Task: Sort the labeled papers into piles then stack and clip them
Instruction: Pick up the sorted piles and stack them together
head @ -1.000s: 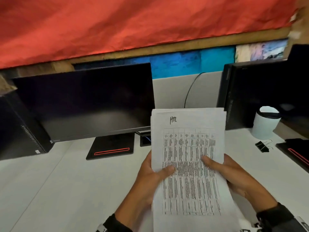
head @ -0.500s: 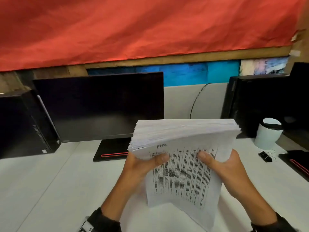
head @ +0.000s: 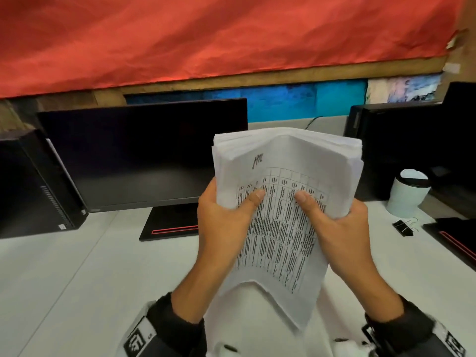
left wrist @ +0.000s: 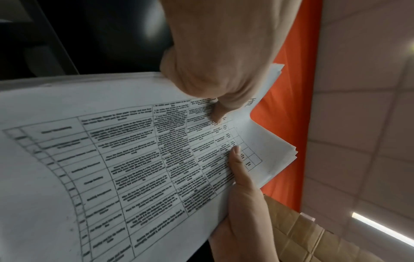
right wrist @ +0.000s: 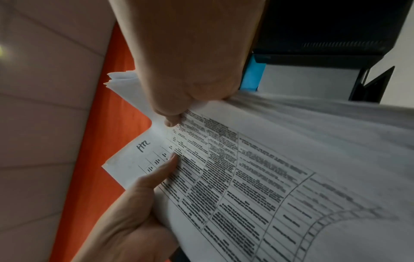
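Observation:
A thick stack of printed papers point(head: 288, 173) stands upright above the desk, bowed inward down its middle. The top sheet carries a table and a handwritten label point(head: 257, 161) near its upper left corner. My left hand point(head: 226, 217) grips the stack's left edge, thumb on the front sheet. My right hand point(head: 342, 228) grips the right edge the same way. In the left wrist view, my left thumb point(left wrist: 219, 113) presses on the top sheet point(left wrist: 134, 159). The right wrist view shows my right thumb point(right wrist: 172, 121) on the sheet point(right wrist: 268, 177) beside the label point(right wrist: 143, 145).
Black binder clips point(head: 403, 226) lie on the white desk point(head: 77, 279) at the right, beside a white cup with a black lid point(head: 408, 194). A dark monitor point(head: 144, 150) on its stand is behind the papers. Computer towers stand far left point(head: 33, 186) and right point(head: 386, 140).
The stack was upright, tipped its top edge toward me half a second ago, and now stands upright again, bowed inward with both thumbs pressing on the front.

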Available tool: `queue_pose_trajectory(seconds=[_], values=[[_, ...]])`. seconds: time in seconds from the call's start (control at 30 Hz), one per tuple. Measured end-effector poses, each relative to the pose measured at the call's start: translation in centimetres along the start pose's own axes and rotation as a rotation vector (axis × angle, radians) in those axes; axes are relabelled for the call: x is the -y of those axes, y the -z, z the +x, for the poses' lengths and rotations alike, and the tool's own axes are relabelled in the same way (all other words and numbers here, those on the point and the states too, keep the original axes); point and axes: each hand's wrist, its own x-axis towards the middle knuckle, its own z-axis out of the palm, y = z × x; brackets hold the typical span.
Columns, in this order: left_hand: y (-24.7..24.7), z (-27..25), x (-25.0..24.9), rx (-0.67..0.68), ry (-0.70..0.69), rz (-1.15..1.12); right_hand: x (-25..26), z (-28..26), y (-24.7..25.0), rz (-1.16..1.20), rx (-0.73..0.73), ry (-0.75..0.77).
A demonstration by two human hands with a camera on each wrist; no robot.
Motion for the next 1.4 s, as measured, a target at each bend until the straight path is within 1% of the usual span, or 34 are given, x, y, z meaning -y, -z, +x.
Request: queue_pose_trajectory(seconds=[0.07,0.13,0.17,0.3,0.37,0.53,0.6,0.73,0.87,0.9,0.97,1.0,1.03,1.07,1.1,1.13,1.17,1.2,1.23,1.27,1.3,1.33,1.37,1.4], values=[[-0.2,-0.5,0.2,-0.015,-0.004,-0.017,-0.1,-0.3,-0.4,-0.002,-0.013,0.022],[0.2,-0.8,0.5,0.011,0.012,-0.031,-0.5,-0.7,-0.1,-0.007,-0.006,0.023],[0.6,-1.1,0.8,0.034,0.033,-0.033,-0.9,-1.0,0.2,-0.018,0.001,0.005],[2.5,-2.4,2.4,0.1,0.174,-0.01,-2.6,-2.2,1.6,-0.03,0.034,-0.152],[3.0,-2.6,3.0,0.126,0.225,0.008,-2.9,-2.2,1.7,-0.006,0.044,-0.183],[2.6,-2.5,2.9,0.098,0.215,-0.036,-2.0,-1.2,1.0,-0.012,0.019,-0.102],[3.0,-2.3,3.1,0.113,0.22,-0.033,-2.0,-0.9,1.3,-0.02,0.035,-0.093],[4.5,-1.8,3.5,0.257,0.21,0.002,-2.5,-2.0,2.2,-0.04,0.127,-0.163],[5.8,-0.4,3.1,0.456,0.176,0.019,-2.1,-2.4,2.4,-0.046,0.188,-0.189],[5.9,0.0,2.9,0.487,0.164,0.008,-1.7,-2.2,2.4,-0.034,0.204,-0.202],[5.8,0.5,2.6,0.504,0.143,-0.028,-0.6,-1.7,2.6,-0.067,0.234,-0.216],[5.7,0.7,2.7,0.505,0.136,-0.047,-0.1,-1.4,2.9,-0.128,0.23,-0.176],[5.6,0.7,2.7,0.505,0.132,-0.063,0.6,-1.0,3.1,-0.205,0.187,-0.116],[5.6,0.7,2.8,0.503,0.132,-0.071,1.7,-0.7,3.3,-0.289,0.104,-0.022],[5.5,0.7,2.8,0.499,0.134,-0.076,2.8,-0.3,3.6,-0.417,0.024,0.116],[5.5,0.7,2.9,0.496,0.136,-0.08,4.2,0.0,3.7,-0.566,-0.005,0.281],[5.5,0.8,3.0,0.494,0.139,-0.082,5.9,0.3,3.6,-0.738,0.014,0.468],[5.4,0.8,3.0,0.494,0.143,-0.085,7.6,0.3,2.9,-0.894,0.07,0.629],[5.4,0.8,3.0,0.495,0.15,-0.088,8.6,0.1,2.0,-1.028,0.139,0.749],[5.4,0.8,3.1,0.496,0.156,-0.09,8.9,0.0,1.0,-1.128,0.23,0.804],[5.4,0.9,3.1,0.499,0.159,-0.091,8.8,-0.2,0.1,-1.225,0.339,0.805],[5.5,0.9,3.2,0.5,0.161,-0.093,8.5,-0.2,-0.7,-1.315,0.454,0.774],[5.5,0.8,3.2,0.504,0.163,-0.097,8.0,-0.2,-1.2,-1.387,0.539,0.749],[5.6,0.8,3.1,0.505,0.167,-0.1,7.9,-0.2,-1.6,-1.412,0.588,0.71]])
